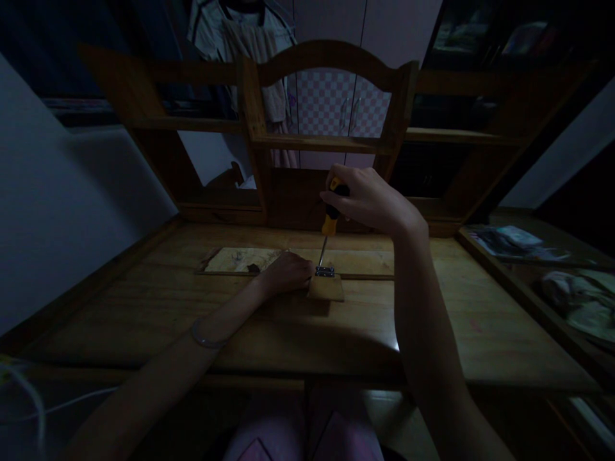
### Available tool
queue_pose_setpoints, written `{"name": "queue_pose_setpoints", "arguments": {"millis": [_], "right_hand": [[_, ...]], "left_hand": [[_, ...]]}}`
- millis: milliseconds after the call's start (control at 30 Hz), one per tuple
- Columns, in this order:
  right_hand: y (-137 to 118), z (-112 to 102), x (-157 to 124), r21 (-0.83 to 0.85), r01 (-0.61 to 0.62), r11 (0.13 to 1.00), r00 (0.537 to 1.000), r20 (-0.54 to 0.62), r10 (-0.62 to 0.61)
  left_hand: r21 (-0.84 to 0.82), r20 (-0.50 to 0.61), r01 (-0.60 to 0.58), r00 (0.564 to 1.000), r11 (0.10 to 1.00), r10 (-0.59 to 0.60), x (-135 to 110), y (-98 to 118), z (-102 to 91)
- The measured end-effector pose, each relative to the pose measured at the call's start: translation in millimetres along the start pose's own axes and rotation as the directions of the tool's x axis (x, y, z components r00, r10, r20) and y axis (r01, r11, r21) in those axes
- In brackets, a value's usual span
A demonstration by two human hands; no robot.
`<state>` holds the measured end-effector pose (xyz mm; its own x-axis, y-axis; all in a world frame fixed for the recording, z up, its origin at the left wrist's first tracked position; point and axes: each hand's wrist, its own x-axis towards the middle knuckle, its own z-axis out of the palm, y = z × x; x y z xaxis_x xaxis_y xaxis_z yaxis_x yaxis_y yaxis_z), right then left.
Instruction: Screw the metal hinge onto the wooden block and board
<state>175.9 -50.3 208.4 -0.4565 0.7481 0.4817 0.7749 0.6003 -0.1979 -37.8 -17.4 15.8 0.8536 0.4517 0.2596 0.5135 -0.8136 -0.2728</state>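
My right hand (355,195) is closed around the yellow and black handle of a screwdriver (330,221). The screwdriver stands nearly upright, its thin shaft leaning slightly and its tip down at a small metal hinge (325,271). The hinge sits where a small flat wooden piece (325,288) meets a long, narrow wooden board (362,261) lying on the desk. My left hand (287,274) is curled on the board just left of the hinge, fingers bent against it; the fingertips are partly hidden. A dark patch marks the board's worn left end.
The wooden desk (168,320) has a raised shelf frame (321,144) along its back. A side shelf (504,256) at the right holds bagged things and cloth. White cables (38,410) hang at the lower left. Clothes (254,51) hang behind the frame.
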Motion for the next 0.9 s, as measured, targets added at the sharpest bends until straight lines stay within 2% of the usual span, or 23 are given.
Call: {"name": "queue_pose_setpoints", "arguments": {"millis": [567,900], "right_hand": [[0.3,4.4,1.9,-0.019,-0.002,1.0,1.0,0.012,0.002],[-0.1,4.9,1.6,-0.003,-0.002,1.0,1.0,0.016,0.003]], "left_hand": [[-0.004,0.03,0.018,0.999,1.0,-0.018,-0.1,-1.5,3.6],[0.008,-0.002,0.006,1.0,1.0,-0.006,-0.5,-1.3,4.0]]}}
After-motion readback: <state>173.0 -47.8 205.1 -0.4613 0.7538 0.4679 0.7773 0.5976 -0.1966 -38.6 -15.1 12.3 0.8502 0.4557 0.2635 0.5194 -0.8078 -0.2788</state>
